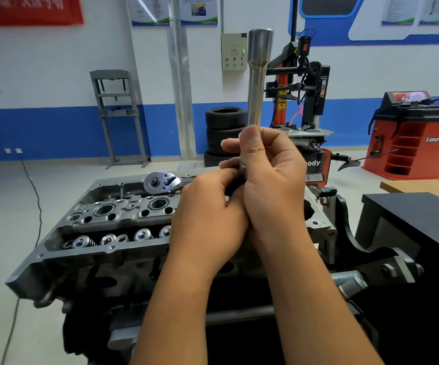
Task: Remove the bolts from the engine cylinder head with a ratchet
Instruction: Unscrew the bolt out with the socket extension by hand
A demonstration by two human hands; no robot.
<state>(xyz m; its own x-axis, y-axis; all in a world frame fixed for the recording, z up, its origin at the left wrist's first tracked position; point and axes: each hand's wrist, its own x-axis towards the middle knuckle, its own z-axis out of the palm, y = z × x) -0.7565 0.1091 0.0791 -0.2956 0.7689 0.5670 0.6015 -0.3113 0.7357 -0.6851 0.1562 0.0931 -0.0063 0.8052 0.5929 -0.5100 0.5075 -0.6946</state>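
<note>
Right hand (pixel 271 177) grips a long socket extension (pixel 257 83) upright above the cylinder head (pixel 113 214), while the left hand (pixel 207 214), touching it, holds the ratchet (pixel 163 182) lying sideways, head pointing left.

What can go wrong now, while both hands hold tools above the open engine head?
The right hand grips the long socket only at its lower end, so it may slip and fall into the cylinder head. The left hand holds the ratchet over the open bores, which it may strike.
</note>
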